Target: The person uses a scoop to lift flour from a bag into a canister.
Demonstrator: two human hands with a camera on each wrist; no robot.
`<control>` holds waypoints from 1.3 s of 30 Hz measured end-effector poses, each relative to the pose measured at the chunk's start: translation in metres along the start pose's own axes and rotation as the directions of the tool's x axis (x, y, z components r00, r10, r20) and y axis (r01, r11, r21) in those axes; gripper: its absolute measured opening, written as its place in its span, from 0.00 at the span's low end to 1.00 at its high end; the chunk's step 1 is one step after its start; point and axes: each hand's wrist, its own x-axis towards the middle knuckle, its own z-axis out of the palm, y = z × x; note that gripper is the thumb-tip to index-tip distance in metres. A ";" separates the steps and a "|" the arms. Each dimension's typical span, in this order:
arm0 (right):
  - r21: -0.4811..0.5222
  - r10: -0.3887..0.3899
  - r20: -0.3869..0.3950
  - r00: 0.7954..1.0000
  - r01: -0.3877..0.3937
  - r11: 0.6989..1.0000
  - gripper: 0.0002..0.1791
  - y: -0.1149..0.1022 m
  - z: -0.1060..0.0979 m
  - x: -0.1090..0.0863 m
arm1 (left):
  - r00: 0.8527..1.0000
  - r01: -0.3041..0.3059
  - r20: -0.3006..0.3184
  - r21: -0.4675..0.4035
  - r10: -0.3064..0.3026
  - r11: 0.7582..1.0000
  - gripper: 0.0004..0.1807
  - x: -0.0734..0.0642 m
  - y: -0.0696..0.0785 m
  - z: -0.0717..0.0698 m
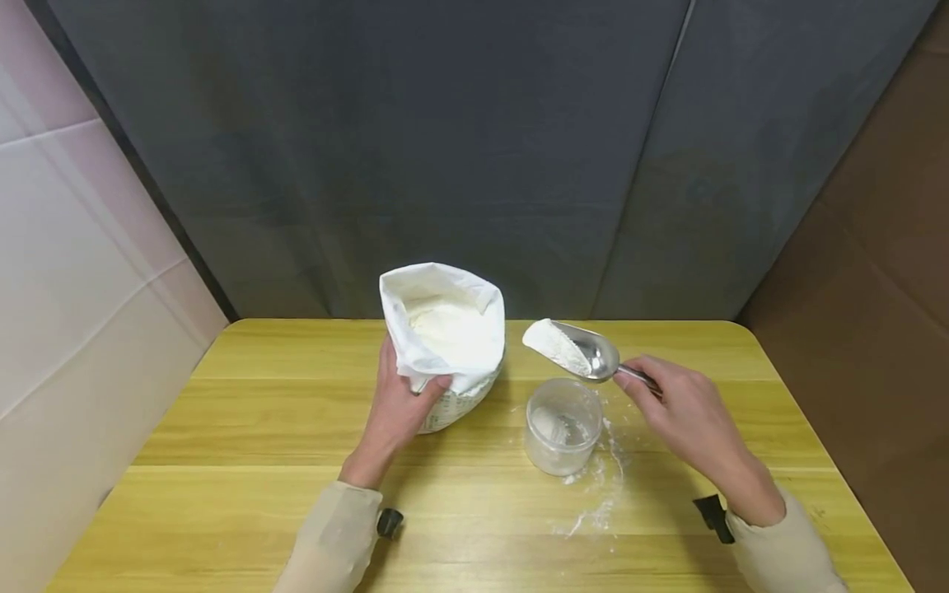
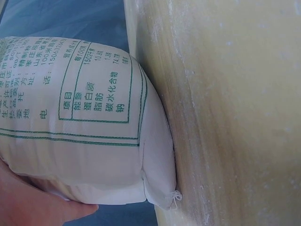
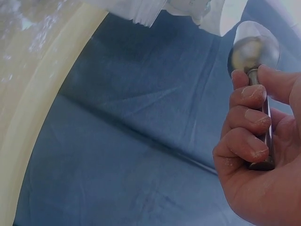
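Note:
A white bag of flour (image 1: 485, 301) stands at the back middle of the table, its mouth open and flour (image 1: 445, 329) visible inside. My left hand (image 1: 400, 408) grips its near left side, thumb over the rim; green printing covers the bag (image 2: 101, 94) in the left wrist view. Curled round the handle of a metal scoop (image 1: 606, 356), my right hand (image 1: 685, 408) holds it in the air, as the right wrist view shows too. White flour heaps in the scoop, which points left. Below it stands a clear round plastic jar (image 1: 550, 457), open at the top, with some flour on its bottom.
Spilled flour (image 1: 596, 515) streaks the wooden table (image 1: 259, 428) beside and in front of the jar. A dark grey curtain (image 1: 371, 165) hangs behind the table's back edge. Pale and brown panels flank it at left and right.

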 end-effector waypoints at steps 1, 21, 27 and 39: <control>-0.003 -0.001 -0.007 1.000 0.001 1.000 0.05 0.002 -0.001 -0.002 | 1.000 -0.001 -0.001 -0.003 0.001 1.000 0.70 0.000 0.000 0.000; -0.098 0.040 0.014 0.999 -0.039 0.994 0.04 0.022 -0.019 -0.031 | 1.000 0.006 -0.006 -0.020 -0.006 1.000 0.69 0.000 0.002 -0.001; -0.126 0.005 0.024 1.000 -0.002 0.992 0.02 0.025 -0.021 -0.036 | 1.000 0.015 -0.003 -0.028 -0.015 1.000 0.70 -0.001 0.001 -0.001; -0.190 0.002 0.138 0.990 0.024 0.982 0.06 0.028 -0.028 -0.037 | 1.000 0.019 0.008 -0.025 -0.019 1.000 0.70 -0.001 0.001 0.000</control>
